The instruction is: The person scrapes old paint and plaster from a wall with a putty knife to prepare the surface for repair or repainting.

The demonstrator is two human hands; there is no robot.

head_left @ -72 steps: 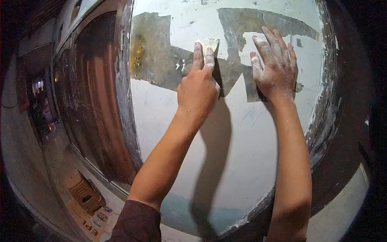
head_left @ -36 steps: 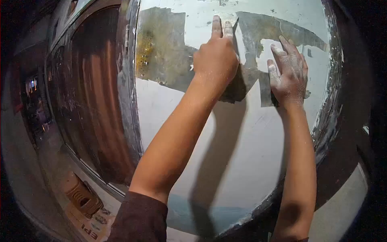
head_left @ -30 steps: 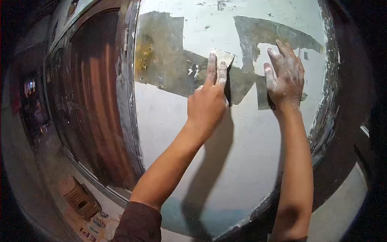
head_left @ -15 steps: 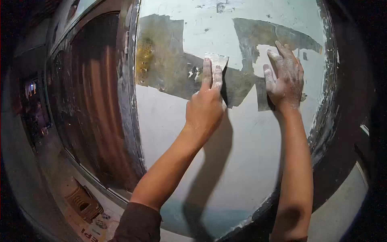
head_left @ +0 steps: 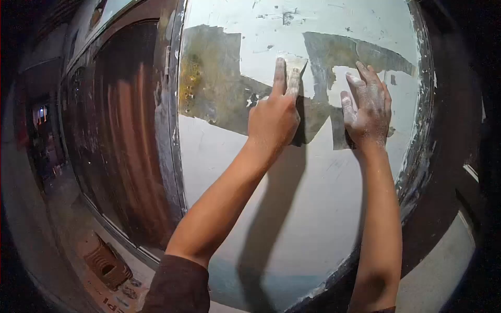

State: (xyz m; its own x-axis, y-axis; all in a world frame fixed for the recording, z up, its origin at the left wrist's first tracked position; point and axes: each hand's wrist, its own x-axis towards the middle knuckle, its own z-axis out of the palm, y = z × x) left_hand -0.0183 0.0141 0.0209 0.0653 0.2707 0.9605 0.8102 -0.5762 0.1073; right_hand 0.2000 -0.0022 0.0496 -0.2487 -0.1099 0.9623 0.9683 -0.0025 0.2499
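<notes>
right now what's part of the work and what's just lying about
In use:
- flat, white-dusted scraper, under left hand
- patchy white-and-grey panel, under right hand

Lying about:
- brown ribbed stack, apparently plastic stools
- tan lettered sheet

"What's the person wearing?"

"A dark brown top. The left sleeve [head_left: 177, 286] is short, its plain hem near the elbow."

"And the right sleeve [head_left: 371, 310]?"

"Well to the right of the left sleeve, just a dark strip showing."

"Any marks on the hands?"

"Yes, white powder. Beyond the left sleeve, the left hand [head_left: 274, 117] has some on its fingers [head_left: 293, 83]; the right hand [head_left: 369, 115] is dusted over fingers and back."
</notes>
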